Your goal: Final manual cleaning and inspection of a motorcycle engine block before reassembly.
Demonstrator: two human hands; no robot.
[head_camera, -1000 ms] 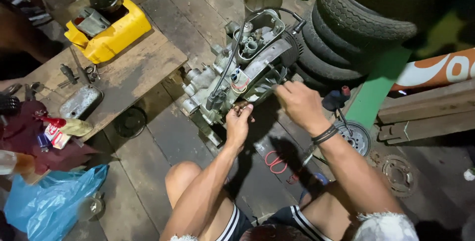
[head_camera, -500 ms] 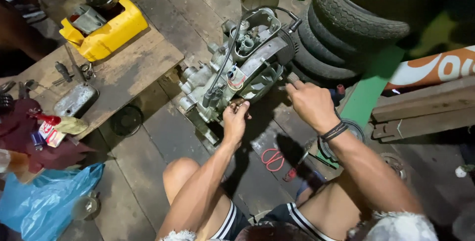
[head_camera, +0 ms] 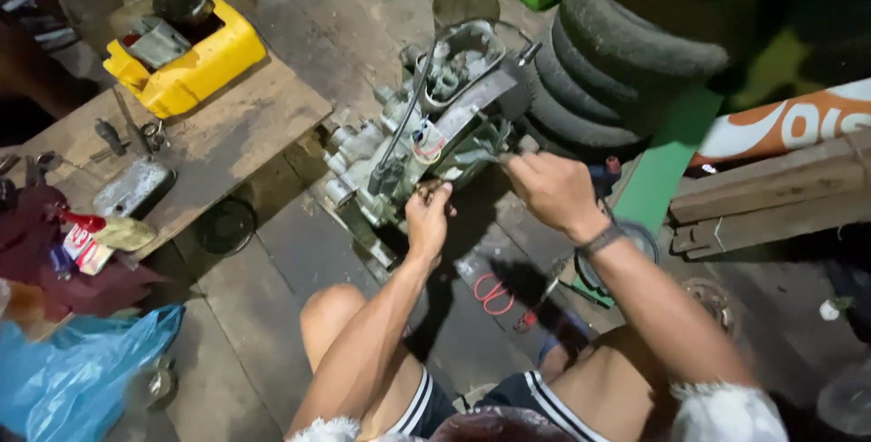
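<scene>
A grey metal engine [head_camera: 426, 124] lies on the wooden floor in front of me, with a black cable running over its top. My left hand [head_camera: 428, 218] presses against the engine's near lower side, fingers curled on a part there. My right hand [head_camera: 552, 190] is at the engine's right side, fingers pinched on something small that I cannot make out. A dark band sits on my right wrist. My bare knees show at the bottom of the view.
A low wooden board [head_camera: 227, 124] at left carries a yellow container [head_camera: 186, 65], small tools and a metal cover [head_camera: 132, 190]. Stacked tyres [head_camera: 626, 52] stand right behind the engine. Red-handled pliers [head_camera: 493, 294] lie on the floor. A blue plastic bag [head_camera: 68, 378] sits at lower left.
My right hand has shifted slightly along the engine's right side. The left hand stays on the engine's near side. The view has tilted a little.
</scene>
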